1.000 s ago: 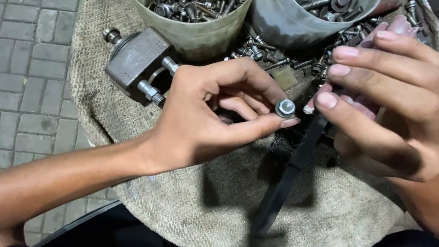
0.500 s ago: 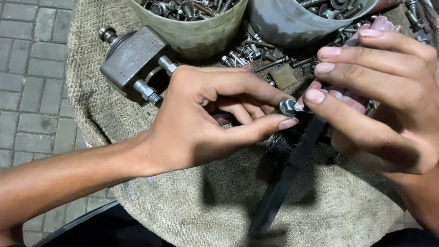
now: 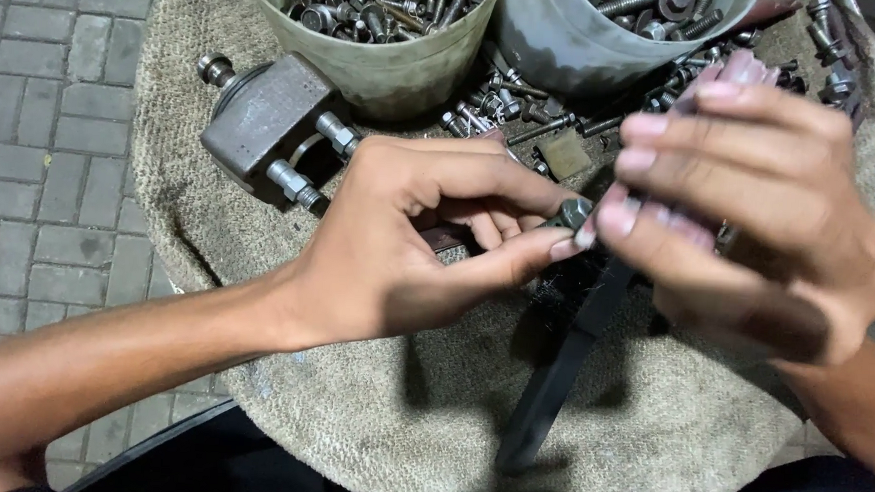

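My left hand (image 3: 413, 240) pinches a small grey bolt with a nut (image 3: 571, 213) between thumb and forefinger, above a round surface draped in burlap (image 3: 429, 415). My right hand (image 3: 759, 213) is blurred, and its fingertips touch the same bolt head from the right. Whether the right hand grips it firmly is hard to tell. Under both hands lies a long dark flat bar (image 3: 561, 372), reaching toward me.
Two round tubs (image 3: 417, 65) (image 3: 557, 53) full of bolts and nuts stand at the far edge. Loose bolts (image 3: 505, 105) lie scattered between them. A heavy rusty metal block with studs (image 3: 264, 122) sits at the left. Grey paving bricks (image 3: 44, 136) lie beyond the left edge.
My right hand has closed in from the right onto the bolt that my left hand holds. The left hand has stayed nearly in place.
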